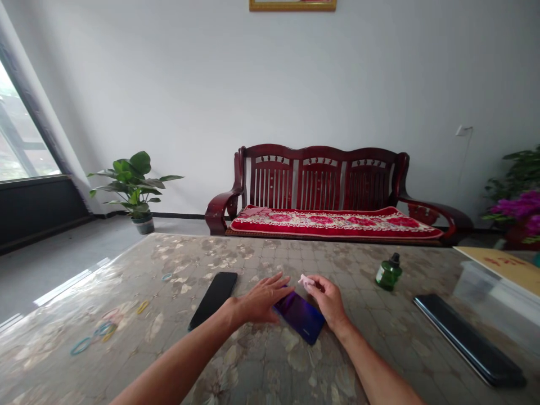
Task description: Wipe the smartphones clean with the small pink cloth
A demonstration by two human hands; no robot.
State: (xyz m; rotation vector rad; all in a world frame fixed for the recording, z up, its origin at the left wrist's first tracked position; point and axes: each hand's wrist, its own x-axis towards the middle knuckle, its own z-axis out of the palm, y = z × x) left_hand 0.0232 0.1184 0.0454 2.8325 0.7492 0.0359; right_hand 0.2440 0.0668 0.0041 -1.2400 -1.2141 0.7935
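1. The purple phone (300, 315) lay flat and at a slant on the patterned table (261, 365), directly in front of the person.
2. The left hand (262, 300) rested palm-down on the phone's left end. Its fingers were spread and it gripped nothing. Whether it pressed hard could not be told.
3. The right hand (327, 298) stood at the phone's right side, with thumb and forefinger pinched on a small pink piece (305, 279). The piece was held just over the phone's far end. It was too small to identify.
4. Judged progress: the phone was steadied and the piece was in hand. The piece was not seen touching the phone, so work on its surface appeared to be at the start, with most of it left.
5. A black phone (213, 298) lay just left of the purple phone, close by the left wrist. Loose rubber bands (97, 332) were scattered well to the left.
6. A green bottle (388, 272) stood upright to the right of the purple phone and a little beyond it. A long dark device (468, 338) lay further right, with a clear box (485, 287) behind it.
7. A red wooden bench (329, 191) stood against the wall beyond the purple phone, off the table. A potted plant (135, 185) stood on the floor far to the left.
8. Obstructions: nothing lay between the hands and the purple phone. The black phone was the nearest thing an elbow might catch.
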